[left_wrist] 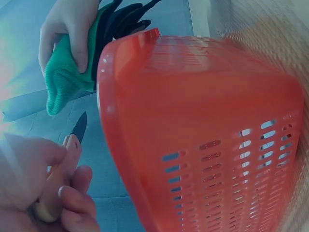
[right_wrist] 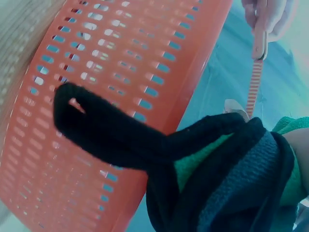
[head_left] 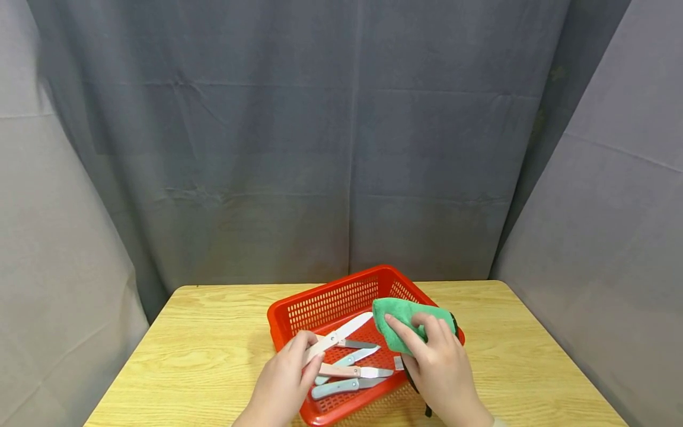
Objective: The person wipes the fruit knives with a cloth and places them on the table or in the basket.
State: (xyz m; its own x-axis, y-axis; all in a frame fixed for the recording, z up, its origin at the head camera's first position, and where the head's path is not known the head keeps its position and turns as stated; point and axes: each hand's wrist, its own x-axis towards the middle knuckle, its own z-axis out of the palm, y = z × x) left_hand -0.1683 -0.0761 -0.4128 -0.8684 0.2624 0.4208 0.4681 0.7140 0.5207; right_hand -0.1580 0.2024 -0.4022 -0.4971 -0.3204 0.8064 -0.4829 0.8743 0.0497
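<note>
My left hand (head_left: pixel 285 376) grips a paring knife (head_left: pixel 336 337) by its pale handle, with the blade slanting up to the right over the basket. The blade tip is close to a green cloth (head_left: pixel 397 314); touching or apart, I cannot tell. My right hand (head_left: pixel 440 362) holds that folded cloth above the basket's right side. In the left wrist view its thumb and fingers pinch the green cloth (left_wrist: pixel 67 72). Dark edging and a black loop (right_wrist: pixel 111 125) hang from it in the right wrist view. Below lie several more knives, one with a pale blue-green handle (head_left: pixel 336 388).
The red plastic basket (head_left: pixel 331 290) with slotted walls sits at an angle on a light wood-grain table (head_left: pixel 213 350). One knife in it has a pinkish handle (head_left: pixel 341 372). Grey curtains (head_left: pixel 267 148) hang behind the table and at both sides.
</note>
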